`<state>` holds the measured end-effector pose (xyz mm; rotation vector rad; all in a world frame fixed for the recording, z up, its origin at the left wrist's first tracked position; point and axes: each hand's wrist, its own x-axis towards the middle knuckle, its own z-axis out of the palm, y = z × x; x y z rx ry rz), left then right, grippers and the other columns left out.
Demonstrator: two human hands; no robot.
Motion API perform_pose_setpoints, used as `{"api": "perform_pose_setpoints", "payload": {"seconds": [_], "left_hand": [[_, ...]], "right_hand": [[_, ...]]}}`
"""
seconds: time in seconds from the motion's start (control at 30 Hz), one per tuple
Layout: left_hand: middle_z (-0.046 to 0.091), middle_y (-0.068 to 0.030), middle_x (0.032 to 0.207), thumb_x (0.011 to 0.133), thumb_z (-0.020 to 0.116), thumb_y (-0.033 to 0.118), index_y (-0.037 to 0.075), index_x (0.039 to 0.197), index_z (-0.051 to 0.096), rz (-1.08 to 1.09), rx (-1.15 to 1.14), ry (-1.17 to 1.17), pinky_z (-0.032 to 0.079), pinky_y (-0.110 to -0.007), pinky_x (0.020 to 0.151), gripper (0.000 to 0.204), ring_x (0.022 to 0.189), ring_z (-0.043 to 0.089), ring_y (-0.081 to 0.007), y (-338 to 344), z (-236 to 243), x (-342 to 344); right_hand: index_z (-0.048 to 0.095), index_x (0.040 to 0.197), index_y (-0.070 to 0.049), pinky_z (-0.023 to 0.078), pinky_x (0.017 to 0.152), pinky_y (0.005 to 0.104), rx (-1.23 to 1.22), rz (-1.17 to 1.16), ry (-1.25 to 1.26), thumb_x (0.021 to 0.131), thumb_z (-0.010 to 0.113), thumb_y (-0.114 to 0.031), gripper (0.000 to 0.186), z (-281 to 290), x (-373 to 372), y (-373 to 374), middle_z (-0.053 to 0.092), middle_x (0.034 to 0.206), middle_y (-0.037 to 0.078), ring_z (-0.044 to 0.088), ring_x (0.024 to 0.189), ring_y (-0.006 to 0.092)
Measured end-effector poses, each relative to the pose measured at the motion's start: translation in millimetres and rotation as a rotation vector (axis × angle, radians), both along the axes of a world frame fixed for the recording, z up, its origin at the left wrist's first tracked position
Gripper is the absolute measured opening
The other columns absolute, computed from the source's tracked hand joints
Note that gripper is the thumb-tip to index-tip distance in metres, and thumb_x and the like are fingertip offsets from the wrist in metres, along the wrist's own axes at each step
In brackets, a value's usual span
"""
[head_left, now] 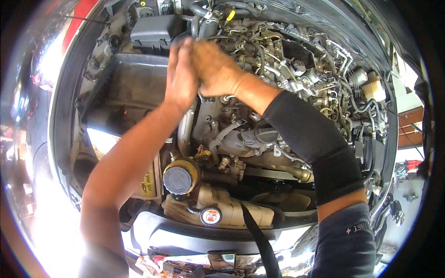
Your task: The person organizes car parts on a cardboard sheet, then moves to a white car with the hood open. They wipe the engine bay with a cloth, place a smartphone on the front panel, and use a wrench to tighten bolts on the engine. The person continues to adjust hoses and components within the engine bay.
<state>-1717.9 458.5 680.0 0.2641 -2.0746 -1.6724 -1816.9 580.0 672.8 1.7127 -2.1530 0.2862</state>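
Black rubber hose (195,27) lies just beyond our left hand (181,76) and right hand (215,69), which meet above the engine (245,139); we cannot tell whether anything sits between them. Working well probably means keeping both hands steady and our pressure even. We count two hands, one black box (155,30), one dark open tray (134,88) left of our hands, one yellow loop (231,15) and two round caps (177,180).

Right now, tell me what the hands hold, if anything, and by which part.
It cannot be told: the left hand and right hand overlap in view, partly blurred, and anything between them is hidden.
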Motion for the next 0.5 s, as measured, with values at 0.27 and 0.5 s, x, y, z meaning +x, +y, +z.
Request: {"api": "perform_pose_setpoints", "payload": {"seconds": [0.27, 0.5], "left_hand": [[0.052, -0.0394, 0.162, 0.111, 0.041, 0.068, -0.012, 0.158, 0.05, -0.193, -0.162, -0.037, 0.038, -0.05, 0.128, 0.093, 0.156, 0.048, -0.0491, 10.0, 89.9, -108.1], [0.058, -0.0391, 0.156, 0.111, 0.051, 0.059, -0.013, 0.157, 0.051, -0.16, -0.105, -0.062, 0.041, -0.048, 0.127, 0.086, 0.149, 0.056, -0.0495, 13.6, 84.5, -99.6]], "right_hand": [[0.066, 0.138, -0.001, 0.048, 0.119, 0.049, -0.449, -0.014, -0.555, 0.092, 0.084, -0.021, 0.054, 26.9, -64.4, 4.5, 0.067, 0.14, 0.024, 0.061, 0.136, 0.0413], [0.064, 0.145, -0.006, 0.04, 0.125, 0.0489, -0.307, -0.048, -0.292, 0.094, 0.086, -0.032, 0.061, 27.4, -55.8, 1.6, 0.065, 0.147, 0.022, 0.056, 0.144, 0.0372]]}}
